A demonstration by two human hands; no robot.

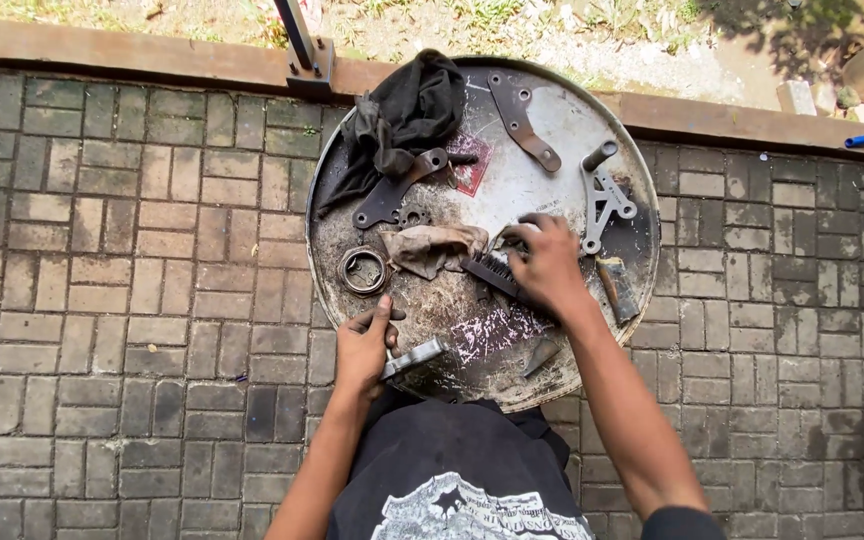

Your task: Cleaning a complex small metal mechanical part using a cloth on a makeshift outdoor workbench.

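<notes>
Left hand (364, 345) grips a grey metal part (414, 357) at the drum lid's (552, 120) near rim, long axis pointing right and slightly away. Right hand (547, 262) clasps a black brush (487, 270), farther in, right of the part.

We stood in an outdoor repair spot: grey brick paving (132, 300), a kerb (102, 50) edging grass, and a greasy drum-top worktop (552, 120) strewn with metal brackets (522, 120) and oily rags (402, 115).
</notes>
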